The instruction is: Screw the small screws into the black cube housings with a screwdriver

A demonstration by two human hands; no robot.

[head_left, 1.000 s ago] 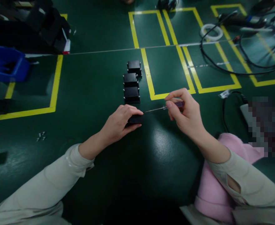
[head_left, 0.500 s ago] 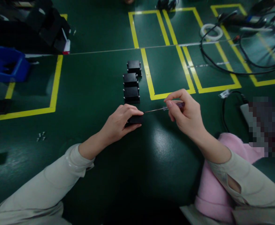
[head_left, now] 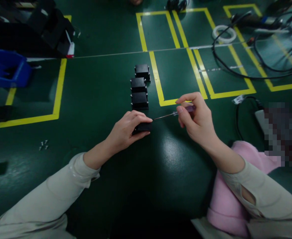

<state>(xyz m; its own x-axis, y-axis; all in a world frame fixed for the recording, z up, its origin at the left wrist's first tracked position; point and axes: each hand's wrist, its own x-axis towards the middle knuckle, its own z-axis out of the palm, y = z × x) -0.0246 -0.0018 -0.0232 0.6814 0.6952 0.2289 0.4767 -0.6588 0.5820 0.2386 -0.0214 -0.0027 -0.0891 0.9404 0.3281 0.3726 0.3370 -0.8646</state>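
Note:
My left hand is wrapped over a small black box and presses it onto the green table. In my right hand I pinch a thin screwdriver with a purple handle; its metal tip touches the box's right end. Just beyond the left hand, three more black boxes lie in a row running away from me.
Several small screws lie at the left. A blue bin and dark items sit far left. A white tape roll and black cables are at the back right. Pink cloth lies under my right forearm.
The fingers of my right hand have shifted slightly on the screwdriver handle. The left hand and the box have stayed put.

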